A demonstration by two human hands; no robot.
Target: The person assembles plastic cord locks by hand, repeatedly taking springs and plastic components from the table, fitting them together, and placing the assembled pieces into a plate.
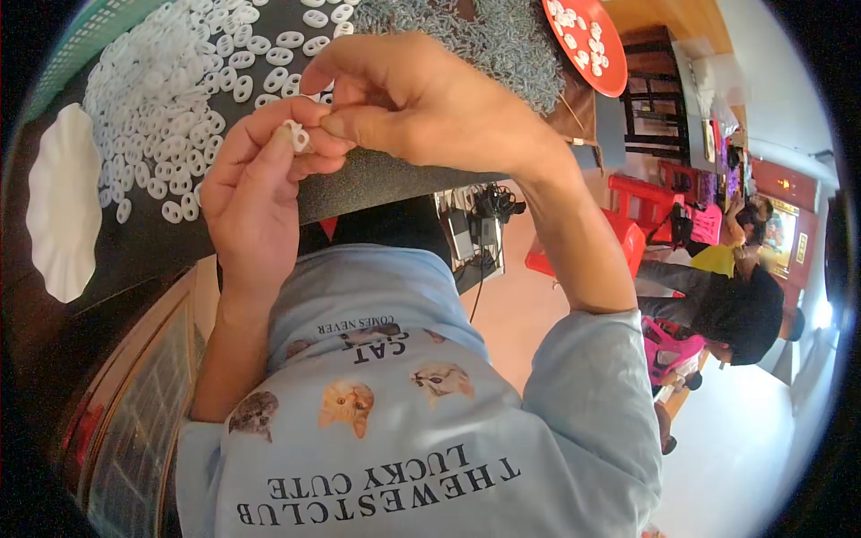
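Observation:
My left hand (260,179) pinches a small white plastic piece (298,137) with holes between thumb and fingers, just above the table's front edge. Close against its fingertips is my right hand (413,103), thumb and forefinger pressed together. Whatever sits in that pinch is too small or hidden to make out. Behind the hands lies a big heap of white oval two-holed plastic pieces (148,90), some spread loose on the dark table (359,179). A pile of small grey screw-like parts (502,54) covers the table beyond my right hand.
A red plate (610,76) at the back right holds several white pieces. Left of the heap are a white wavy-edged dish (65,211) and a green basket (67,63). Red stools (619,242), black cables (493,204) and other people (744,309) are to the right.

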